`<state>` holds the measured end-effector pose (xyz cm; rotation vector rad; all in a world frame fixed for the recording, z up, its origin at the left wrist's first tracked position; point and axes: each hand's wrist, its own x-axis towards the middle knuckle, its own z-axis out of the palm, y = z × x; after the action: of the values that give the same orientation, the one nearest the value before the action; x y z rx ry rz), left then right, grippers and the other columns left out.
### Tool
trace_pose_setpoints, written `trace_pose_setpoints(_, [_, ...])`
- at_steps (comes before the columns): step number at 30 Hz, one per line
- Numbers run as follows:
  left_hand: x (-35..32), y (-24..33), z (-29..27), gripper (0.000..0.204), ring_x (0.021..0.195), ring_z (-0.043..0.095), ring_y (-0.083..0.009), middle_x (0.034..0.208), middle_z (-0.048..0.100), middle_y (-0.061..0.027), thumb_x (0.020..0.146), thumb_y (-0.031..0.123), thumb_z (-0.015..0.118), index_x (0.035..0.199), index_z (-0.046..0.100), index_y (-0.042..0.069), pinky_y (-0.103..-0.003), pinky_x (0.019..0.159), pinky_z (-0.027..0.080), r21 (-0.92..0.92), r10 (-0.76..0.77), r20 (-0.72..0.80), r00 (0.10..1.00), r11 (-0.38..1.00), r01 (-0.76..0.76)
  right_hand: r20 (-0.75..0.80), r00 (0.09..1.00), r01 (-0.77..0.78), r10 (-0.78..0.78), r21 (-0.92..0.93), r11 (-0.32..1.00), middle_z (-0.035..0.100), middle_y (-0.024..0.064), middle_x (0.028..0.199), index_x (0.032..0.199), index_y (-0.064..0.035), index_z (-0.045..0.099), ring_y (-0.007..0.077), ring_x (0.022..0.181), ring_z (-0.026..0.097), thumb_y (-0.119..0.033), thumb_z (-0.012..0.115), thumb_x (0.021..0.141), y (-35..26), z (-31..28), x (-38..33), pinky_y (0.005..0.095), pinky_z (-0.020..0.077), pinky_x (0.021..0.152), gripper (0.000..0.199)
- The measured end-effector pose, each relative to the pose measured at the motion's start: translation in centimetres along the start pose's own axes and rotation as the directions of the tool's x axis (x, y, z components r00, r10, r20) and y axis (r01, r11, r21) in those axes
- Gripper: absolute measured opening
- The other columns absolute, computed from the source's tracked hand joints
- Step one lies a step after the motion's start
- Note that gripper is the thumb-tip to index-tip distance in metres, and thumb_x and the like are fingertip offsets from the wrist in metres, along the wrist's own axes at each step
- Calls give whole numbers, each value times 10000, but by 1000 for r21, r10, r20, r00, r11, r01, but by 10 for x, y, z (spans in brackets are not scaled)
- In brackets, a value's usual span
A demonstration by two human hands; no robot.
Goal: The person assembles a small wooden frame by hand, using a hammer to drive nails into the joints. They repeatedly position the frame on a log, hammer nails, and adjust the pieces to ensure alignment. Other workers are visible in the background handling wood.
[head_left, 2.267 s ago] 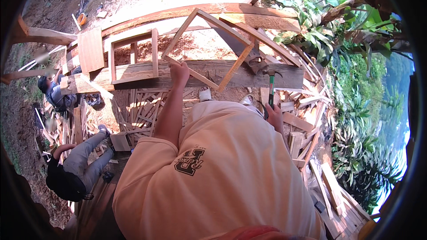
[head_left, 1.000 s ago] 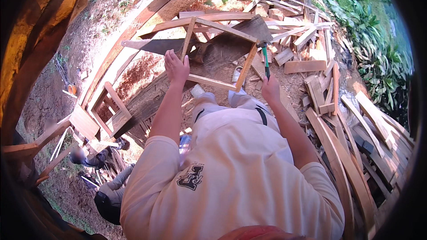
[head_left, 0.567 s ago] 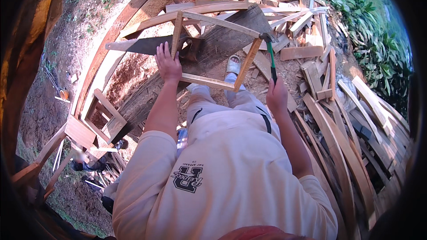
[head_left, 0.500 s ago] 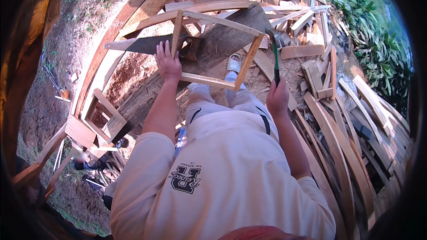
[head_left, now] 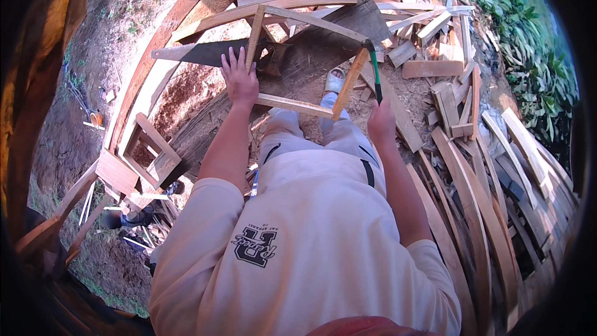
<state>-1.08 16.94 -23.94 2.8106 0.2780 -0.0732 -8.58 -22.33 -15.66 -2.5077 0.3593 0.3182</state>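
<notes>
A four-sided frame of light wooden slats (head_left: 295, 104) stands over a dark, weathered plank (head_left: 311, 50). Spread fingers of my left hand (head_left: 239, 81) rest against the frame's left slat, with the thumb beside it. My right hand (head_left: 381, 121) is closed round the grip of a hammer (head_left: 378, 78) with a green and black handle. The hammer's dark head is at the frame's far right corner and seems to touch it. Behind my left fingers a handsaw (head_left: 196, 54) lies on the plank, its wooden handle partly seen through the frame.
Cut boards and offcuts (head_left: 460, 102) are heaped on the right, with long curved planks (head_left: 476, 211) nearer me. A curved beam (head_left: 140, 87) runs along the left. A small wooden box-like piece (head_left: 155, 143) sits at the plank's near left end. My sandalled foot (head_left: 334, 81) is below the frame.
The hammer head has swung left to the frame's far right corner, and my right hand has shifted left with it. My left hand stays at the left slat. The whole view has shifted slightly.
</notes>
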Motion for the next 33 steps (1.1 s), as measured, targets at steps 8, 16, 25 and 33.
trace_pose_setpoints(8, [-2,1,-3,550,1537,200,-441,1649,306,-185,1019,281,588,1534,462,136,-561,1255,166,-101,-26,12,1000,994,27,-139,971,209,-195,92,974,622,317,836,1084,41,469,540,820,610,-163,492,1067,5,16,-3,589,450,679,205])
trace_pose_setpoints(16, [-5,0,5,564,1527,203,-444,1648,293,-205,1011,264,613,1536,459,129,-551,1248,195,-161,-82,-25,996,984,77,-46,993,112,-108,110,988,624,297,833,1114,34,488,527,799,613,-161,499,1066,-1,-15,-10,561,447,650,202])
trace_pose_setpoints(25, [-16,14,-10,464,1425,371,-457,1523,435,-255,1009,242,615,1432,517,79,-526,1153,358,-164,-80,-104,991,984,62,170,985,-79,42,212,974,615,239,785,1008,14,537,438,737,628,-186,517,1054,57,-33,-39,506,461,654,206])
trace_pose_setpoints(33, [-49,82,-111,344,984,667,-516,1005,689,-319,1006,287,602,1103,524,-34,-589,852,513,-311,-339,264,903,857,412,375,918,-331,129,546,769,458,-5,615,899,-82,499,109,481,468,-218,555,1063,66,-61,16,318,397,437,220])
